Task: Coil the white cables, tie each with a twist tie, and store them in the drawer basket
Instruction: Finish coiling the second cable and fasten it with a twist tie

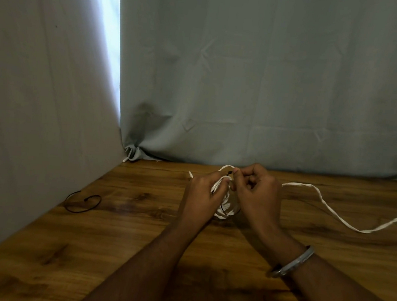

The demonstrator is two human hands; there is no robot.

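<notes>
A coiled white cable (224,201) sits between the two hands, just above the wooden bench (136,241), near its far edge. A thin black twist tie (226,209) crosses the lower part of the coil, and its upper end shows at the top of the coil. The left hand (202,194) has its fingers curled round the left side of the coil, gripping the loops. The right hand (255,191) is curled too, its thumb and forefinger pinching the tie's upper end at the top of the coil. A silver bangle (291,263) circles the right wrist. To the right of the coil, a second white cable (345,219) trails loose across the bench toward its right edge. Well to the left of the coil, a spare black twist tie (83,202) lies in a loop near the grey curtain (246,82) that hangs behind and beside the bench.
</notes>
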